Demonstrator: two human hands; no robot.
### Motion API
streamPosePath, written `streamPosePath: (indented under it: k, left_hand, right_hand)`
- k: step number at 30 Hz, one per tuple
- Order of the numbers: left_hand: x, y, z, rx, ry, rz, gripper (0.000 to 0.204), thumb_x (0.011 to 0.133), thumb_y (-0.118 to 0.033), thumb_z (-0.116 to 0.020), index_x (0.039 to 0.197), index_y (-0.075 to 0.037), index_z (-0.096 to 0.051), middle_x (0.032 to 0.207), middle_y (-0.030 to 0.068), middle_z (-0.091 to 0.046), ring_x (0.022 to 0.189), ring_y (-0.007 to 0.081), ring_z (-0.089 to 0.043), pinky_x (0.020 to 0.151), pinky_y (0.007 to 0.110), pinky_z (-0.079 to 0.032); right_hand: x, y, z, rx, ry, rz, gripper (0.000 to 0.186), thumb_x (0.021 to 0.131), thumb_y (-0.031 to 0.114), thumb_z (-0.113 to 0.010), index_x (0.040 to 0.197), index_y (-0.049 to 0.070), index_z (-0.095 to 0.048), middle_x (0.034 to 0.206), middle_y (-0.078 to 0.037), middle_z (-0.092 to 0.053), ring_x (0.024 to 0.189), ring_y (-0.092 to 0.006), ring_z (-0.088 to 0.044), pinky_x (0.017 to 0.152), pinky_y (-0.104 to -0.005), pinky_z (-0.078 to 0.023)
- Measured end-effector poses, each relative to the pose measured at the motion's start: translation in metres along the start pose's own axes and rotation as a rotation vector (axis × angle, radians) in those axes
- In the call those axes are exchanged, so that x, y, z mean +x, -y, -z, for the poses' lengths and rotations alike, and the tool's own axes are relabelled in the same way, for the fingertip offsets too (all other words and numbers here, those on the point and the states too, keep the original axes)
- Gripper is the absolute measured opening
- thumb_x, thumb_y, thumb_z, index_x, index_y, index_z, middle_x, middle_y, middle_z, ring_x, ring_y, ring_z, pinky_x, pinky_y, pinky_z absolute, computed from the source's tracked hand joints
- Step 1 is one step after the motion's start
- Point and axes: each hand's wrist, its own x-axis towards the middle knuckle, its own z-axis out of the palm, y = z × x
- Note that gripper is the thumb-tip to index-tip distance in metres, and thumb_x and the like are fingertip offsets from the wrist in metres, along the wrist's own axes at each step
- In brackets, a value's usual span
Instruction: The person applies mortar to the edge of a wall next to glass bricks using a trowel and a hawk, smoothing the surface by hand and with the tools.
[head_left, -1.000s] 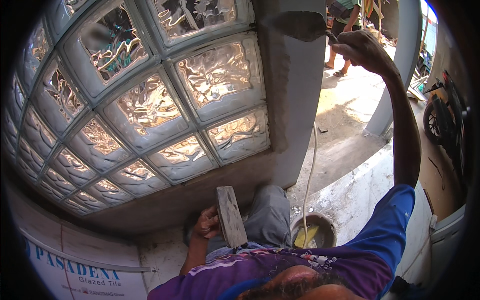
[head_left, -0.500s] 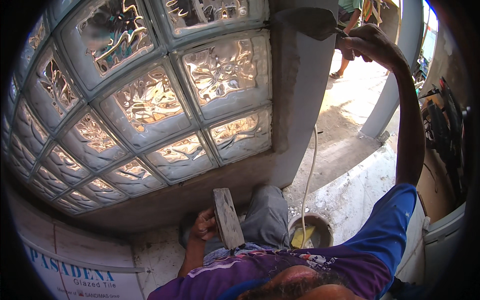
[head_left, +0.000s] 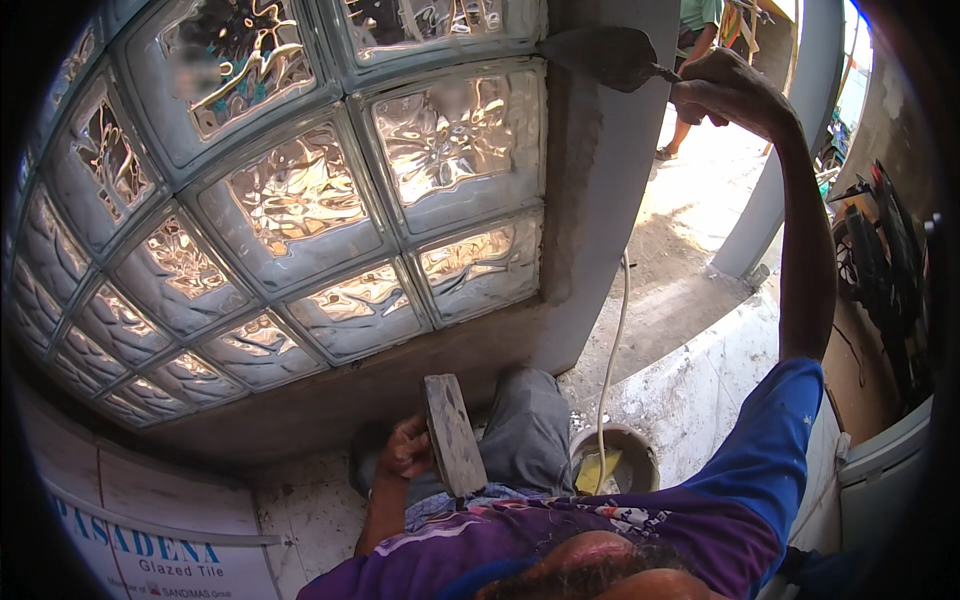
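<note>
High up, my right hand [head_left: 735, 95] is closed round the handle of a pointed trowel [head_left: 605, 58]. The dark blade lies against the edge strip beside the glass block wall [head_left: 440, 140], its tip near the blocks' right border. Low in front of my body, my left hand [head_left: 407, 448] grips a flat wooden board [head_left: 454, 435] smeared with grey; its far side hides how the board is held. A band of darker grey mortar [head_left: 563, 220] runs down between the glass blocks and the smooth grey post face.
A bucket [head_left: 650, 465] with something yellow inside stands by my knee, a pale hose [head_left: 612, 350] hanging into it. Dark items [head_left: 885, 270] are piled at the right. A printed carton [head_left: 150, 530] lies lower left. Another person [head_left: 695, 40] is beyond the opening.
My right hand has shifted slightly and the trowel blade has tilted, its tip now closer to the glass blocks. The left hand and board have barely moved.
</note>
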Motion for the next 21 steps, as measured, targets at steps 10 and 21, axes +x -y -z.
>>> streamPosePath:
  k: [10, 21]
  left_hand:
    - [-0.008, -0.004, 0.005, 0.022, 0.055, -0.004, 0.051, 0.083, -0.008, -0.061, 0.129, 0.002, -0.043, 0.119, 0.0132, -0.056, 0.108, 0.0248, -0.057, 0.092, 0.038, -0.046]
    - [-0.003, -0.013, -0.004, 0.078, 0.064, -0.013, 0.051, 0.081, -0.011, -0.065, 0.126, 0.002, -0.044, 0.116, 0.0146, -0.057, 0.104, 0.0261, -0.059, 0.089, 0.041, -0.048]
  right_hand:
    - [-0.074, -0.023, -0.007, 0.287, -0.134, -0.260, 0.038, 0.089, 0.034, -0.054, 0.082, -0.003, -0.060, 0.057, -0.001, -0.049, 0.047, -0.0064, -0.043, 0.042, -0.0212, -0.034]
    - [-0.095, 0.153, -0.209, 1.214, -0.504, -0.234, 0.023, 0.087, 0.017, -0.058, 0.092, -0.002, -0.046, 0.071, -0.008, -0.058, 0.056, -0.0125, -0.057, 0.049, -0.0274, -0.047]
